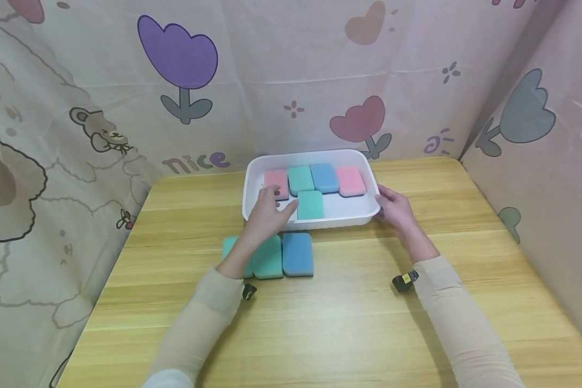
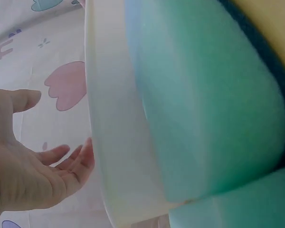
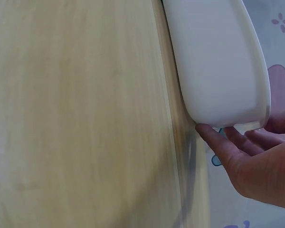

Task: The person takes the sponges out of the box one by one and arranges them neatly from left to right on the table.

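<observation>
- The white tray sits at the centre of the frame, on the counter. I judge that I am partway through filling it with sponges.
- Along its back, left to right, lie a left pink sponge, a back green sponge, a back blue sponge and a right pink sponge. A front green sponge lies ahead of them, near the middle of the tray's front.
- My left hand is over the tray's left part, fingers loosely spread and nothing gripped that I can see. Its thumb is at the front green sponge's left edge; I cannot tell whether they touch.
- My right hand holds the tray's right end, right of the frame's centre — steadying it, I'd say.
- Below the tray, left of centre, three more wait side by side: a left green sponge, partly behind my forearm, a middle green sponge and an outer blue sponge.
- The step in hand looks like settling the front green sponge. Next calls for drawing my left hand back to that row, pinching one sponge and laying it flat beside the front green — without nudging the back row.
</observation>
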A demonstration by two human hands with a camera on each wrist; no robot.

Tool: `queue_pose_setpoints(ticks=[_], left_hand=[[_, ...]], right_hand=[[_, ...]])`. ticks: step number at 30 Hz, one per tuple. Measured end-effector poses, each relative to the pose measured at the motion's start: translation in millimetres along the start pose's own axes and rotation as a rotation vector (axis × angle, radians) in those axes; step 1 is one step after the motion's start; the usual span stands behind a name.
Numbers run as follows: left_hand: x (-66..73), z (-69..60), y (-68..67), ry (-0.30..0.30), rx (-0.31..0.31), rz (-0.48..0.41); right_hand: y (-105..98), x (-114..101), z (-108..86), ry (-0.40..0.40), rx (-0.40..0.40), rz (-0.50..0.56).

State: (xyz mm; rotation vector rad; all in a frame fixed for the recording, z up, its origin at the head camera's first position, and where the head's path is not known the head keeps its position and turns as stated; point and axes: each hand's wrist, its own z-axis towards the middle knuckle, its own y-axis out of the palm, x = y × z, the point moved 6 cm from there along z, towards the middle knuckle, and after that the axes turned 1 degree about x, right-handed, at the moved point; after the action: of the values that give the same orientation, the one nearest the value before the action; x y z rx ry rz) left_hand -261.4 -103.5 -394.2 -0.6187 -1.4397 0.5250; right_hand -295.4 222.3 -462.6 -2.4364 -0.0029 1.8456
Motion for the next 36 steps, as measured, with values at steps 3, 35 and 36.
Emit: queue_pose_setpoints(ticks=[3, 35, 36], left_hand=[[1.2, 5.0, 3.3, -0.040, -0.002, 0.039], [15.8, 49.5, 56.8, -0.156, -0.246, 0.457], [15.1, 50.2, 58.0, -0.159, -0.247, 0.459]], right_hand=[[0, 0, 0.5, -0.001, 0.004, 0.001], [1, 1, 3.2, -0.004, 0.001, -0.002], [1, 1, 3.1, -0.005, -0.002, -0.003]])
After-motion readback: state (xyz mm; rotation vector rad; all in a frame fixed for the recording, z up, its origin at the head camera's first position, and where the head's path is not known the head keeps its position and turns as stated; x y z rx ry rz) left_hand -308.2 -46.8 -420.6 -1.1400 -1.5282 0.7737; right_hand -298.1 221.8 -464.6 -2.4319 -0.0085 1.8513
